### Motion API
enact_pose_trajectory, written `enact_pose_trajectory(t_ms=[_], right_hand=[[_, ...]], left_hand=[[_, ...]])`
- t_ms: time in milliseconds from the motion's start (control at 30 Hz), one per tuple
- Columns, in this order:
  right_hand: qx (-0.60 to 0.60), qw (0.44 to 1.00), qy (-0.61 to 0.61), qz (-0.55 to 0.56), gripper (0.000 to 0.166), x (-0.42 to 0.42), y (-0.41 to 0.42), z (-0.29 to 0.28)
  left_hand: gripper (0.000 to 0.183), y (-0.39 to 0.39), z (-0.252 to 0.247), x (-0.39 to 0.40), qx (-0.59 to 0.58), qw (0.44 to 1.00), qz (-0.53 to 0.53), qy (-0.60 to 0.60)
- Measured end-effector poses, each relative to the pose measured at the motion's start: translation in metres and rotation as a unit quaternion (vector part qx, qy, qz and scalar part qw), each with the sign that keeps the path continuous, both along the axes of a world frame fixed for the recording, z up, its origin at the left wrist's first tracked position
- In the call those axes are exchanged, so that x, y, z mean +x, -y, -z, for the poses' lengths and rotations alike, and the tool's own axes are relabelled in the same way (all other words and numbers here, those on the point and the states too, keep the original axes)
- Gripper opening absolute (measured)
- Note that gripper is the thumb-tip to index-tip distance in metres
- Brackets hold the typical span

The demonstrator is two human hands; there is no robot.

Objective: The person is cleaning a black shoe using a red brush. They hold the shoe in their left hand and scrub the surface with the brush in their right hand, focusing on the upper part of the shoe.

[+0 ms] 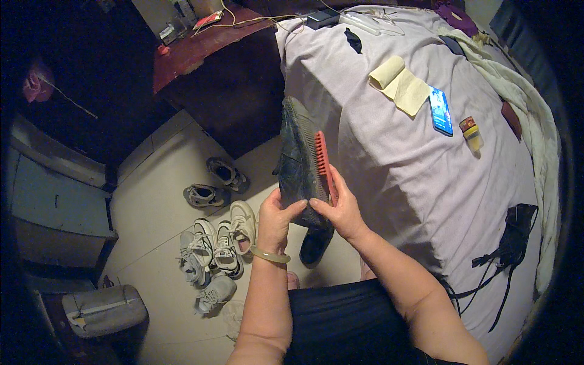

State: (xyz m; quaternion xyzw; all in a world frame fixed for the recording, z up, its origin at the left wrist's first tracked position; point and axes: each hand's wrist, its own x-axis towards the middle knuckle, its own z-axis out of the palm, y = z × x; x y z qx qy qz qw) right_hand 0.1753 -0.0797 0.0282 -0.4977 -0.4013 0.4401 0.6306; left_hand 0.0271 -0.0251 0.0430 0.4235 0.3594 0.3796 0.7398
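My left hand [276, 221] grips the heel end of a dark shoe [294, 164], which is raised in front of me with its toe pointing away. My right hand [340, 207] is closed around the handle of a red brush [325, 169], and its thumb presses on the shoe near my left thumb. The brush's short teeth face the shoe's ribbed sole edge and lie close against it; contact along the full row cannot be made out. Below the raised shoe, another dark shoe [315, 246] shows partly on the floor. A pale bangle [271, 256] circles my left wrist.
Several pale sneakers [224, 248] and a darker pair [205, 195] stand on the tiled floor [150, 219]. To the right, a bed [378, 150] bears a paper roll [397, 82], a lit phone [440, 111], a small bottle [471, 135] and a black strapped bag [515, 232]. A stool [107, 310] is lower left.
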Motion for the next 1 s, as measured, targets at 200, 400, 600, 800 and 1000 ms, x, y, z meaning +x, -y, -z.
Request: enact_pose_trajectory(t_ms=[200, 400, 600, 800, 1000], right_hand=[[-0.018, 0.999, 0.039, -0.014, 0.084, -0.002, 0.003, -0.007], [-0.03, 0.999, 0.027, -0.02, 0.087, -0.004, 0.005, -0.01], [-0.044, 0.998, 0.046, -0.019, 0.089, -0.004, 0.006, -0.003], [-0.004, 0.998, -0.048, -0.045, 0.09, -0.01, 0.006, -0.006], [-0.039, 0.984, -0.147, -0.09, 0.09, -0.005, 0.006, -0.004]], left_hand=[[0.033, 0.003, 0.0, 0.004, 0.007, 0.999, -0.026, 0.025], [0.025, 0.005, 0.007, 0.007, 0.0, 0.998, -0.06, 0.03], [0.032, 0.002, 0.009, 0.005, -0.025, 0.998, -0.062, 0.006], [0.043, -0.006, 0.006, -0.005, -0.075, 0.987, -0.079, 0.114], [0.055, -0.011, 0.002, -0.011, -0.104, 0.954, -0.047, 0.276]])
